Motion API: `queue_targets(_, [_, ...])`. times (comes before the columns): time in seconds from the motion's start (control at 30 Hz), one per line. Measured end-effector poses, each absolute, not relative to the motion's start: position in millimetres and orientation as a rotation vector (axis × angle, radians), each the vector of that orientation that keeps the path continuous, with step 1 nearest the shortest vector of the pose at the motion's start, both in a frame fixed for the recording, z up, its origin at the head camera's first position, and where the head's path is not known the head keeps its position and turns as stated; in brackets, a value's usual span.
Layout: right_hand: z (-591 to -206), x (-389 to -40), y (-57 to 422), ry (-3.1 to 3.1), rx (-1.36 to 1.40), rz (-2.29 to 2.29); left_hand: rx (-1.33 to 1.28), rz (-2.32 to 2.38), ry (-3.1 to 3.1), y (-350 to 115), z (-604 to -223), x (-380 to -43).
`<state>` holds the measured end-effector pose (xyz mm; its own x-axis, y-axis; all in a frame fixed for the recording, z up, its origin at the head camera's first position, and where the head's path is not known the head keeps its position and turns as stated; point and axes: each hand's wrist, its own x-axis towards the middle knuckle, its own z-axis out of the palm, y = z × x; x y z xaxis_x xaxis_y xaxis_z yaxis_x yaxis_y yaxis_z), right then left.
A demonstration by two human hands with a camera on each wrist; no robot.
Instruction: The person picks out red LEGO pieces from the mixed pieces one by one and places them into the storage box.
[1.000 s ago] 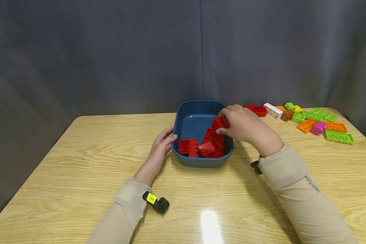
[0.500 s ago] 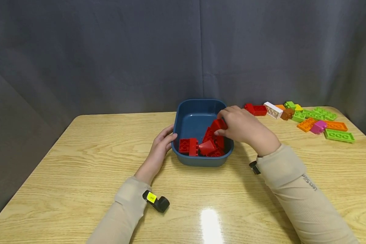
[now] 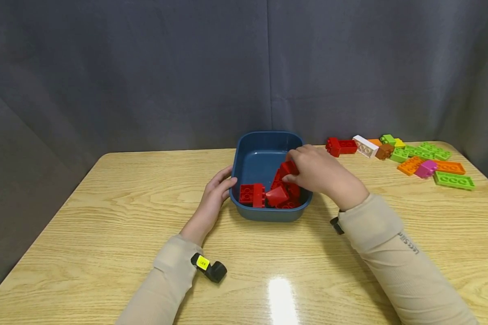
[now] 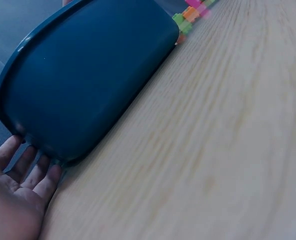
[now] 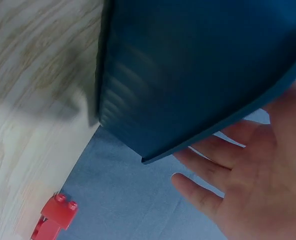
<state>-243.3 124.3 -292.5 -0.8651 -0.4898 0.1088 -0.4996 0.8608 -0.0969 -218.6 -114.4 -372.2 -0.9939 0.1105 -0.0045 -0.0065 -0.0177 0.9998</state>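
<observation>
A dark blue bin (image 3: pixel 264 215) stands on the table with several red building blocks (image 3: pixel 258 196) heaped in its near end. My left hand (image 3: pixel 213 194) lies along the bin's left side, thumb at the rim; in the left wrist view its extended fingers (image 4: pixel 36 172) touch the outer wall. Over the bin's right rim reaches my right hand (image 3: pixel 315 169), thumb and fingers pinching a red block (image 3: pixel 288 168) low over the heap. The right wrist view shows the right hand (image 5: pixel 248 160) over the rim, its fingertips partly behind the bin wall and the held block hidden.
Behind the right hand lie two red blocks (image 3: pixel 341 146). Farther right are a white block (image 3: pixel 365 146), a brown block (image 3: pixel 385 151), a magenta block (image 3: pixel 426 169), and several green and orange ones. A dark curtain (image 3: pixel 187 76) hangs behind the table's back edge.
My right hand has moved a little left and down into the bin, lowering the pinched red block onto the heap. The left hand stays at the bin's side.
</observation>
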Motion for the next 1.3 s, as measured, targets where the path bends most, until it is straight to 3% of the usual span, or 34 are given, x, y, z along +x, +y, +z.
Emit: queue_targets(1.3, [-298.1,-249.4,122.1,-2.786,0.806,0.261,0.128,2.174,2.14,-115.2,-372.2,-218.0])
